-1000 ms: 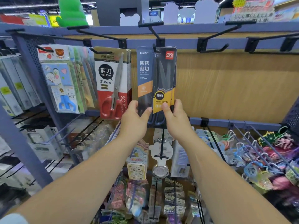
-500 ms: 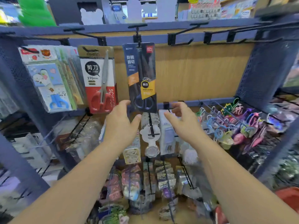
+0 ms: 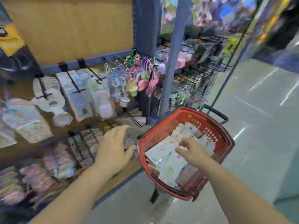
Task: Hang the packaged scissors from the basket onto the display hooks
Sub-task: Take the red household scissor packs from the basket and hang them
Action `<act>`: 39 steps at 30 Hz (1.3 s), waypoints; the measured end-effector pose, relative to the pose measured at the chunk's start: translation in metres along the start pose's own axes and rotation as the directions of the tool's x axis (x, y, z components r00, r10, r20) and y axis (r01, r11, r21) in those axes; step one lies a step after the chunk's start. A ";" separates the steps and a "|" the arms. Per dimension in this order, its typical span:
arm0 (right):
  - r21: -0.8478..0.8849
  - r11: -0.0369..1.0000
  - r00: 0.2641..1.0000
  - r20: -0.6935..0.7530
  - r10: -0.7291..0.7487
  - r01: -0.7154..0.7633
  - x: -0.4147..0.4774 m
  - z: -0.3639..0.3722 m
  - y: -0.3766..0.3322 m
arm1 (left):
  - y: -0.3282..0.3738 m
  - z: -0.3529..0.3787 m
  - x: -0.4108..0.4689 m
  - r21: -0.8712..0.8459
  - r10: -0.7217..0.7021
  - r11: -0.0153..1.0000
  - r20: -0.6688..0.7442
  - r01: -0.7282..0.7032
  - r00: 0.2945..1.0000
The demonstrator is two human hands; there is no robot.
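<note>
The basket sits on the floor just beside the foot of the shelving, its black pull handle raised at the far side; my guess is that it is parked there so that each pack is a short reach from the rack. The packaged scissors lie loose inside it, overlapping in a heap with their pale backs up; the picture is too blurred to read any of them. The right hand reaches down into the basket, forearm slanting in from the lower right, fingers spread and loosely bent just over the top packs; it appears to hold nothing, though whether a fingertip touches a pack I cannot tell. The left hand hovers palm down in front of the lower shelf, close to the basket's near rim; its fingers are relaxed and wide, gripping nothing, perhaps ready to steady the basket or take a pack. The display hooks jut from the rail above, well apart from both hands; picking a pack looks like the step in hand.
</note>
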State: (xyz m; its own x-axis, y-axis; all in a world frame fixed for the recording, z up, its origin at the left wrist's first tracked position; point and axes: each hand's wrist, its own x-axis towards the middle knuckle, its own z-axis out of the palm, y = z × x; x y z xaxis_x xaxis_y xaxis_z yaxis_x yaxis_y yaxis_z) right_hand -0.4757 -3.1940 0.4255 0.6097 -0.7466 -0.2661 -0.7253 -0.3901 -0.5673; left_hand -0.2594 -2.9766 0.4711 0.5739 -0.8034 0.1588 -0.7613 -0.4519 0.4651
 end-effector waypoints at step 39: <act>-0.556 0.768 0.945 0.252 -0.208 0.317 0.147 -0.074 0.265 | 0.154 0.359 0.096 -0.119 -0.432 0.843 0.432 0.525 0.792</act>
State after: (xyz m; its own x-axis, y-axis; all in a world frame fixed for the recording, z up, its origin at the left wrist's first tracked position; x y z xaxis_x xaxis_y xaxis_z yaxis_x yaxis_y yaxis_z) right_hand -0.6021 -3.4464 0.2935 0.8078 -0.4886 -0.3297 -0.5413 -0.8364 -0.0866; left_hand -0.4303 -3.2624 0.2451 0.6531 -0.6083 -0.4511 -0.3045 -0.7563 0.5790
